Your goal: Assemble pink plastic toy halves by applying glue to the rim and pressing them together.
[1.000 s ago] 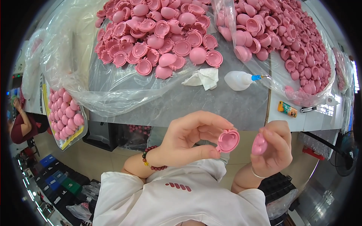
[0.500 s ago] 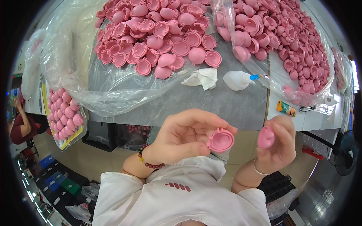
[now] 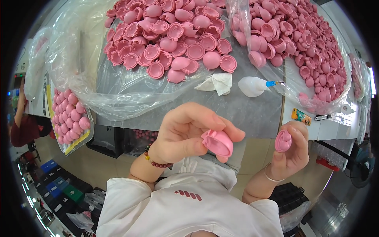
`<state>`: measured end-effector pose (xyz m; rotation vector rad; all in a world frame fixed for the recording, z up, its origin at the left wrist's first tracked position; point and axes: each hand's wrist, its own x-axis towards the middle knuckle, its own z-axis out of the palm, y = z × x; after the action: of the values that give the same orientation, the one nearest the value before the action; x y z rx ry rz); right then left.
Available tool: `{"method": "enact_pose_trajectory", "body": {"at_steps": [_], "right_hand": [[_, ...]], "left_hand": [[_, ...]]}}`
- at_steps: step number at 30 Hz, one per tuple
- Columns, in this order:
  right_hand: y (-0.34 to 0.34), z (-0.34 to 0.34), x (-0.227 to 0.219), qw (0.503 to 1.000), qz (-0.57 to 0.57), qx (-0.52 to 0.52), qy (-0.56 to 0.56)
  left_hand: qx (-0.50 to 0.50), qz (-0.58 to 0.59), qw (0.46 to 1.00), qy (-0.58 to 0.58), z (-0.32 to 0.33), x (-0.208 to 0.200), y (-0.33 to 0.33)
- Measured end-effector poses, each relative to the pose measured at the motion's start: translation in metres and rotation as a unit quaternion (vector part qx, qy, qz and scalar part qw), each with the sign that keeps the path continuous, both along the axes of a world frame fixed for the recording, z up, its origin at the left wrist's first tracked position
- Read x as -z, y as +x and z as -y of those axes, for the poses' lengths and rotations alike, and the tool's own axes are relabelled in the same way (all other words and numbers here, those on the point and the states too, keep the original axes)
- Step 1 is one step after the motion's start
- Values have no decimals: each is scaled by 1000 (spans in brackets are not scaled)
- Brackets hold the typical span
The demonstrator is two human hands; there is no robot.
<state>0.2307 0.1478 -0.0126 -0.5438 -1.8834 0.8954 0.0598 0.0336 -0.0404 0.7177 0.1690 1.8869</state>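
Between the thumb and fingers of my left hand (image 3: 185, 130) is a pink plastic half-shell (image 3: 219, 143), tilted with its hollow side partly showing. A second pink shell piece (image 3: 283, 141) is pinched in my right hand (image 3: 294, 152), apart from the first one. Both hands are raised in front of the table's near edge. Beyond them lie a crumpled white cloth (image 3: 216, 83) and a white squeeze bottle (image 3: 251, 86) on its side, with a blue needle tip pointing right.
Heaps of pink shells (image 3: 169, 43) and more pink shells (image 3: 304, 47) lie on clear plastic sheeting (image 3: 130, 110). At left stands a tray of rounded pink pieces (image 3: 69, 118). A small orange-and-green tube (image 3: 301, 117) and nail clippers (image 3: 323, 117) rest at right. Another person (image 3: 25, 130) is far left.
My left hand has turned its half-shell, so the hollow now faces more downward and right. The piece in my right hand has also been turned and sits slightly further right.
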Motion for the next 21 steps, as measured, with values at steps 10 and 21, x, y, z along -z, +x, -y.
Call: {"method": "enact_pose_trajectory", "body": {"at_steps": [10,21], "right_hand": [[-1,1,0,1000,5,-1,0],[-6,11,-13,1000,19,20,1]], "left_hand": [[74,99,988,-94,-3,4,9],[149,127,960,-199,-4,2,17]]}}
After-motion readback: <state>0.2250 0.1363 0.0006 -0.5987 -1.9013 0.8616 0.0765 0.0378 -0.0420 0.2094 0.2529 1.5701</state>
